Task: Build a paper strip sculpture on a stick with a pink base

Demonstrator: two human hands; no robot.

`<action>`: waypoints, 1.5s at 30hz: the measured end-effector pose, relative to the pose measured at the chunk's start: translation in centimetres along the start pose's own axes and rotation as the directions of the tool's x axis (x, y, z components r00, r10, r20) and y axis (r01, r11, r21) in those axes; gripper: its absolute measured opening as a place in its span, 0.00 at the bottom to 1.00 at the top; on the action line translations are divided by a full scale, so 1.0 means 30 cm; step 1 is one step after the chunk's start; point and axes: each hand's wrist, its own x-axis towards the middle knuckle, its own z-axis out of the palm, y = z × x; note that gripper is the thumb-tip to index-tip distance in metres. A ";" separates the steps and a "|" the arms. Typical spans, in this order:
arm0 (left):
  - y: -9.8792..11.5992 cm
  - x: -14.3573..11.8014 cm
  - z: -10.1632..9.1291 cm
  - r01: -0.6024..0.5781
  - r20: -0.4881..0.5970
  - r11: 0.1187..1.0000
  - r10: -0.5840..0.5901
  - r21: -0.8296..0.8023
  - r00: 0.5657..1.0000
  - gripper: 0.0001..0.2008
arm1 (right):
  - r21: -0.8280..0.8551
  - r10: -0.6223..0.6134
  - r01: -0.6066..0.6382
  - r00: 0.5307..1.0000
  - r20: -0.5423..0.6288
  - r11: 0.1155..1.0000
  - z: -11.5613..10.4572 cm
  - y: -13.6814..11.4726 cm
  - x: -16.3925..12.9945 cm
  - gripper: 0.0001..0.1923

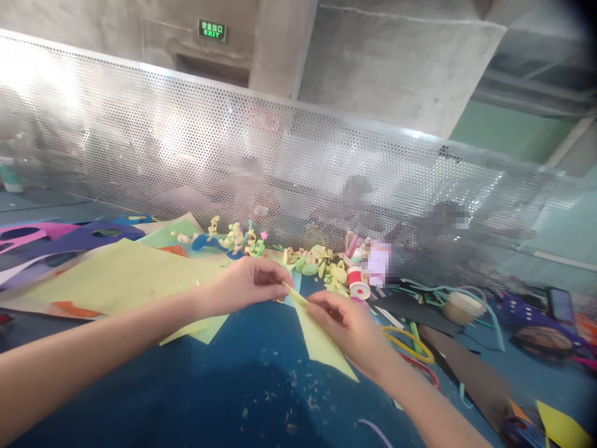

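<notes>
Both bare forearms reach in from the lower corners and meet over the dark blue felt-like tabletop [224, 386]. The left hand [249, 283] comes in from the lower left with its wrist nearly straight, palm turned inward, and its thumb and forefinger pinched narrow on the upper tip of a pale yellow folded paper piece, long and pointed [321, 342]. The right hand [347, 326] comes in from the lower right, wrist bent slightly down, its fingers curled and closed on the same paper just beside the left pinch. Below and to the right of that grip the paper fans out into a flat triangle that hangs just above the tabletop, partly under the right palm.

Just beyond the two pinches, against the perforated metal screen [186, 143], lies a cluster of small pale yellow and green foam cut-outs [317, 264], with a small red-and-white spool [358, 283] beside them. Left of the left wrist lie large light yellow-green paper sheets [121, 277], and purple sheets [69, 236] farther out. Right of the right wrist lie a yellow loop of cord [413, 342] and a long dark brown strip [466, 373].
</notes>
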 end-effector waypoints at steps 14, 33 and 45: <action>-0.029 0.005 0.008 -0.034 -0.020 0.999 0.033 -0.009 0.999 0.07 | -0.024 -0.057 0.056 0.998 -0.033 0.998 -0.003 0.003 -0.004 0.09; -0.023 -0.006 0.020 -0.060 -0.040 0.994 0.064 0.093 0.997 0.09 | -0.077 -0.064 0.060 0.997 -0.053 0.995 0.007 -0.003 -0.008 0.08; -0.017 -0.009 0.023 -0.064 -0.001 0.988 0.064 0.142 0.998 0.09 | -0.200 -0.133 0.119 0.989 -0.062 0.973 0.005 -0.017 -0.020 0.10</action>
